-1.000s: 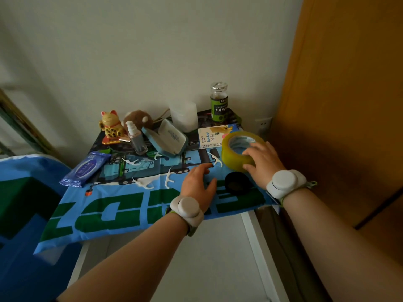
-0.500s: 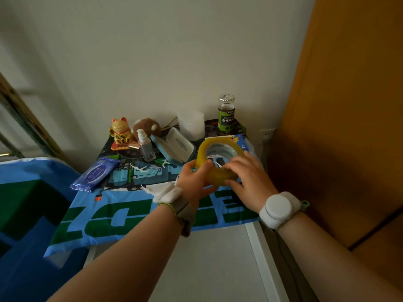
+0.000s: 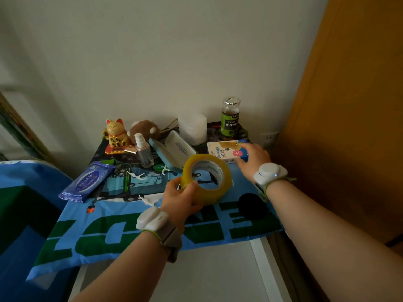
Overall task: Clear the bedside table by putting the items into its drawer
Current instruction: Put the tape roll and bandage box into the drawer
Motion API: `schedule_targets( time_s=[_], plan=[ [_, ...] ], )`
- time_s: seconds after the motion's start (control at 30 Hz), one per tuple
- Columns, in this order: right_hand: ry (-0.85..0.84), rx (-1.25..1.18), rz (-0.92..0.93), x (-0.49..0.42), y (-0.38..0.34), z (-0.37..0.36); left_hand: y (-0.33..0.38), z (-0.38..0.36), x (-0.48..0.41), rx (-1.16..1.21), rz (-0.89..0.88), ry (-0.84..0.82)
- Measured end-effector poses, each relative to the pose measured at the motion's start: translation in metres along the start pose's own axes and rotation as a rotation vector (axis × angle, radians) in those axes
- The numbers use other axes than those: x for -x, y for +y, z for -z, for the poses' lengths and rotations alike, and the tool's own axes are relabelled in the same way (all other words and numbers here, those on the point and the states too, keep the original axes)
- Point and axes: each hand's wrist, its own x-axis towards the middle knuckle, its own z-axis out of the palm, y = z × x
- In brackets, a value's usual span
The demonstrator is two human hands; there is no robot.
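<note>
My left hand (image 3: 182,198) pinches the tape roll (image 3: 206,178), lifted just above the table cloth (image 3: 135,227). Right hand (image 3: 253,155) lies on the bandage box (image 3: 224,151) behind the roll; I cannot tell if it grips. Risk: pulling the box back could clip the glasses case (image 3: 174,149) or the jar (image 3: 230,118). Open room lies in front of the roll, toward me; I see no drawer.

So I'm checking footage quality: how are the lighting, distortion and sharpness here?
Head view: dim, soft light; the black round object shows no detail. Wide-angle bending curves the wooden panel. The bandage box print reads partly; the left hand holding the tape roll looks slightly soft.
</note>
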Motion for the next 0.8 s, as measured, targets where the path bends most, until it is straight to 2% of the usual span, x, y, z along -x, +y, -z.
schedule_targets(
  time_s=[0.17,0.37,0.63,0.8],
  plan=[
    [-0.178,0.188,0.117,-0.034,-0.009,-0.009,0.004,0.006,-0.012,0.031,-0.050,-0.016],
    [-0.328,0.241,0.046,-0.060,-0.002,-0.019,0.001,0.012,-0.018,0.050,-0.038,-0.025],
    [-0.288,0.479,0.080,-0.066,0.002,-0.018,0.002,0.010,-0.019,0.044,-0.020,-0.054],
    [-0.258,0.412,0.027,-0.059,-0.001,-0.011,0.003,0.009,-0.017,0.033,-0.026,-0.047]
  ],
)
